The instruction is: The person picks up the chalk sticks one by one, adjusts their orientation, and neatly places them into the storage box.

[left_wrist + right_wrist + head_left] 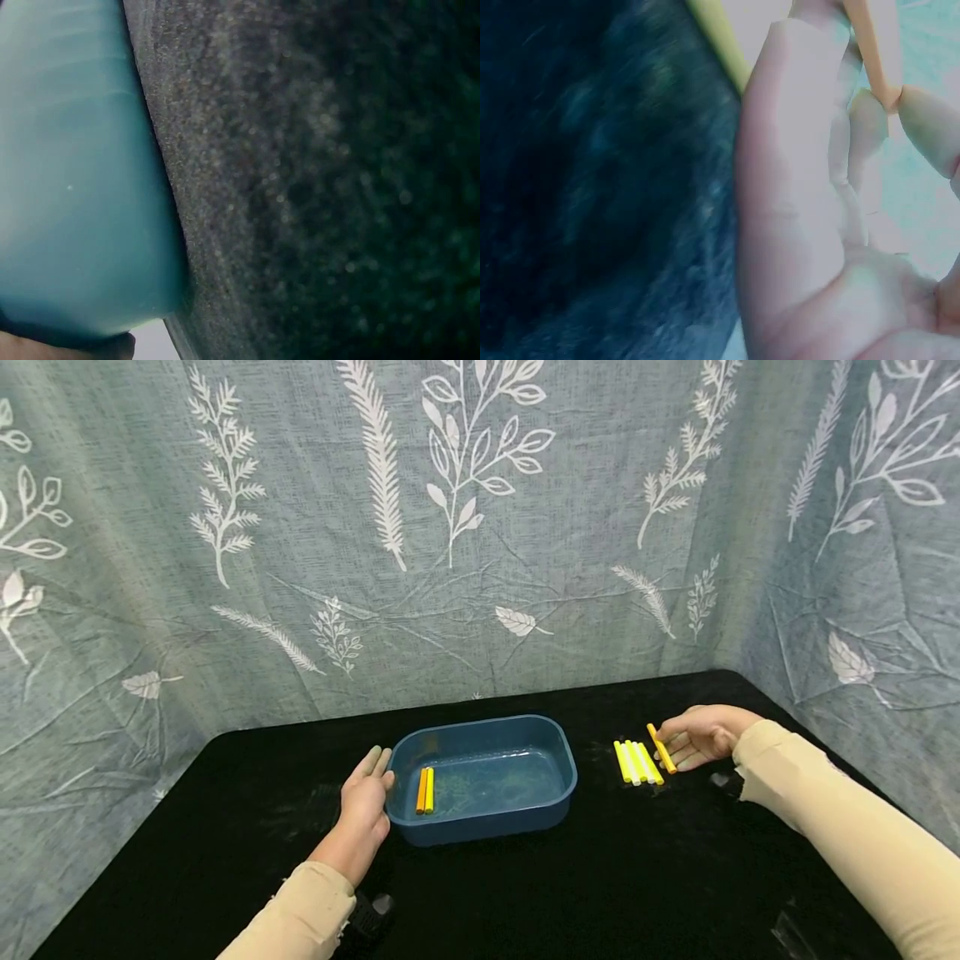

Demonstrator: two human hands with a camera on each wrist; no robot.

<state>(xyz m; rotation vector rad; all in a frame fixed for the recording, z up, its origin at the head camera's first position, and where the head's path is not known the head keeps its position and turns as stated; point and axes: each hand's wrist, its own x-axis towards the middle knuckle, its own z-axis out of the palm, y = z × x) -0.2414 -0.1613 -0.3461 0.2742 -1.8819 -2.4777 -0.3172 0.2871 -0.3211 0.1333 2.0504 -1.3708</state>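
A blue plastic basin (480, 817) stands on the black table, with an orange stick (422, 792) and a yellow stick (430, 792) lying side by side at its left end. My left hand (365, 802) rests against the basin's left side, fingers mostly straight. The basin's outer wall (82, 187) fills the left of the left wrist view. To the right, my right hand (697, 737) pinches another orange stick (661, 748) between thumb and fingers; the right wrist view shows this orange stick (876, 60) at the fingertips. Just left of it lies a row of several yellow sticks (636, 763).
Black cloth covers the table (525, 893). A grey-green curtain (480, 635) with white leaf prints hangs behind it and along both sides. Clear shiny scraps (791, 935) lie near the right front.
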